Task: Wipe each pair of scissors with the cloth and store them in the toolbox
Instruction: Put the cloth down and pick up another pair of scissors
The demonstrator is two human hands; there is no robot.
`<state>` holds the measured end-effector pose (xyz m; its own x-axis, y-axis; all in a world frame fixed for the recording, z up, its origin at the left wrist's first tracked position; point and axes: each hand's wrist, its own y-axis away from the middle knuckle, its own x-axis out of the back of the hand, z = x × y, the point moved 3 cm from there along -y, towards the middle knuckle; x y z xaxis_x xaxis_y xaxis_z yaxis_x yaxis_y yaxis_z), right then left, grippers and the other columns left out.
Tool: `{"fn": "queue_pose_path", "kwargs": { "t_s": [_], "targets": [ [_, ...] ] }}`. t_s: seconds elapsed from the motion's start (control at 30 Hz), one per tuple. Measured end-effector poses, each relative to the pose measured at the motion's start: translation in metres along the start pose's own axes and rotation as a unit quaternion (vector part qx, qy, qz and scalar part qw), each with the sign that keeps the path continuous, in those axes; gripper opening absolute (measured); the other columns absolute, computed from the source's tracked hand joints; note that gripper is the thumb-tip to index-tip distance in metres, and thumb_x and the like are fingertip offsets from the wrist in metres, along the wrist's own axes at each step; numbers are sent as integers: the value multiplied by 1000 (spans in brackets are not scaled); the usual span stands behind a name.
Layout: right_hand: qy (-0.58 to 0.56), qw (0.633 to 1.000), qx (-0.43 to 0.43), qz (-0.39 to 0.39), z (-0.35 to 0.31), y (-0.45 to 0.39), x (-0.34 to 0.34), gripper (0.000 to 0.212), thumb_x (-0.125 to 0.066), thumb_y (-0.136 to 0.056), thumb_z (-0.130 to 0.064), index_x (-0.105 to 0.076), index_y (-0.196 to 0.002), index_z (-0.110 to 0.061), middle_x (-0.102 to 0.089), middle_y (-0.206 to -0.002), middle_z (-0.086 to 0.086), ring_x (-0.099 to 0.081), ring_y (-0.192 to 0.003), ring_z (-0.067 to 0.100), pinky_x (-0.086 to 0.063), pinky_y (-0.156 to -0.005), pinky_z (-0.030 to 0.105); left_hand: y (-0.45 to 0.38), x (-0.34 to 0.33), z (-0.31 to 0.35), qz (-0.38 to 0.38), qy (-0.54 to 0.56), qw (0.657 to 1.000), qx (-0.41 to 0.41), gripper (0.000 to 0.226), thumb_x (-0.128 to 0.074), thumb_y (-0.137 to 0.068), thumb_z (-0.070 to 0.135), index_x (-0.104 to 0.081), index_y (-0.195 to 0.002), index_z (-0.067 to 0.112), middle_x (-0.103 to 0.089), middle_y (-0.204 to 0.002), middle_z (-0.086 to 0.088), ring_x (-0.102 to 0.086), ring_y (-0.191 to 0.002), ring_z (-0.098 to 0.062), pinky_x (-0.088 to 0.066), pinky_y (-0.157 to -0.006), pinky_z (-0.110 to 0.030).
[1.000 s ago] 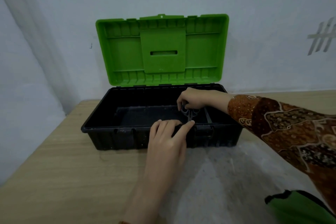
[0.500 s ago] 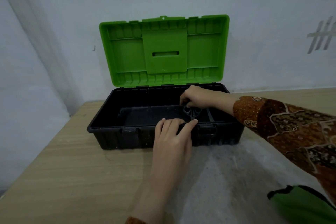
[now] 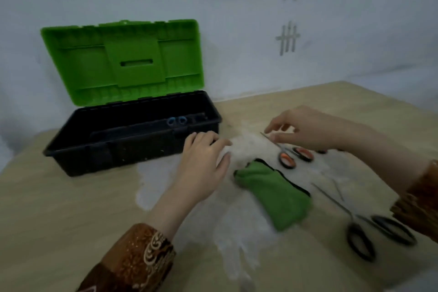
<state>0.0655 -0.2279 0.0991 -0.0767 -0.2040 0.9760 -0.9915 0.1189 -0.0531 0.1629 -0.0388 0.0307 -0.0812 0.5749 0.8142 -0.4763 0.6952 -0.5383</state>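
Note:
The black toolbox (image 3: 106, 147) stands open at the left, its green lid (image 3: 123, 61) upright. Blue-handled scissors (image 3: 175, 121) lie inside it near the back right. A folded green cloth (image 3: 272, 192) lies on the table's middle. Orange-handled scissors (image 3: 288, 160) lie just behind the cloth, and large black-handled scissors (image 3: 362, 227) lie at the right front. My left hand (image 3: 203, 163) hovers palm down between the toolbox and the cloth, holding nothing. My right hand (image 3: 305, 130) reaches over the orange scissors, its thumb and fingertips at the blades with fingers spread.
A thin white plastic sheet (image 3: 237, 239) covers the wooden table (image 3: 59, 232) under the cloth and scissors. The wall rises right behind the toolbox. Part of another dark-handled item (image 3: 321, 151) peeks out under my right wrist.
Both hands have left the toolbox, leaving the scissors inside. My view has swung right. My right hand has moved to the orange scissors and my left toward the cloth.

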Motion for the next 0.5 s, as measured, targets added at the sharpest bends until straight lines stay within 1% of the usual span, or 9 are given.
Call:
{"fn": "queue_pose_path", "kwargs": {
  "t_s": [0.07,0.13,0.2,0.27,0.33,0.37,0.43,0.5],
  "targets": [
    [9,998,-55,-10,24,46,-7,26,-58,-91,-38,-68,-111,-25,-67,-103,0,-59,-88,12,-40,-71,23,8,-10,38,-55,27,998,-26,33,-42,-94,37,-66,-110,21,-63,-102,1,-56,-101,-21,-32,-98,-37],
    [14,993,-116,-27,46,83,-17,29,-58,-91,-41,-68,-112,-24,-67,-104,2,-60,-89,14,-44,-75,27,15,-22,72,-93,43,994,-40,26,-49,-96,32,-64,-113,21,-60,-104,1,-53,-101,-20,-33,-95,-34],
    [17,984,-174,-43,63,115,-26,35,-56,-91,-44,-65,-117,-23,-66,-107,3,-60,-93,16,-45,-78,27,18,-30,102,-88,49,994,-45,24,-50,-96,32,-64,-112,21,-56,-102,2,-50,-101,-19,-32,-90,-32],
    [10,974,-218,-56,75,144,-35,39,-55,-92,-45,-62,-123,-21,-65,-113,4,-60,-98,17,-41,-76,24,22,-33,131,-71,51,995,-53,23,-50,-96,35,-65,-105,21,-53,-98,4,-49,-99,-19,-30,-86,-32],
    [-3,967,-244,-68,79,168,-42,43,-54,-93,-44,-57,-129,-20,-60,-124,5,-58,-104,16,-38,-76,22,28,-41,159,-91,40,993,-66,28,-49,-96,41,-66,-100,20,-56,-97,2,-50,-99,-20,-30,-86,-34],
    [-4,966,-249,-73,79,177,-45,45,-55,-93,-43,-56,-131,-20,-58,-126,4,-56,-105,15,-36,-76,21,31,-45,171,-110,27,991,-70,32,-48,-95,45,-67,-98,20,-58,-97,1,-51,-99,-21,-30,-87,-35],
    [17,966,-249,-74,76,188,-54,46,-57,-91,-44,-55,-130,-21,-56,-120,2,-53,-100,14,-33,-75,20,35,-52,191,-147,-17,987,-65,44,-45,-92,57,-67,-94,19,-62,-99,-2,-53,-100,-22,-31,-93,-38],
    [44,969,-239,-49,75,192,-66,41,-60,-90,-41,-58,-125,-20,-49,-102,1,-52,-100,16,-33,-74,22,39,-57,205,-178,-63,981,-55,51,-45,-88,64,-65,-84,17,-63,-99,-5,-53,-101,-24,-30,-97,-42]
  ]
}}
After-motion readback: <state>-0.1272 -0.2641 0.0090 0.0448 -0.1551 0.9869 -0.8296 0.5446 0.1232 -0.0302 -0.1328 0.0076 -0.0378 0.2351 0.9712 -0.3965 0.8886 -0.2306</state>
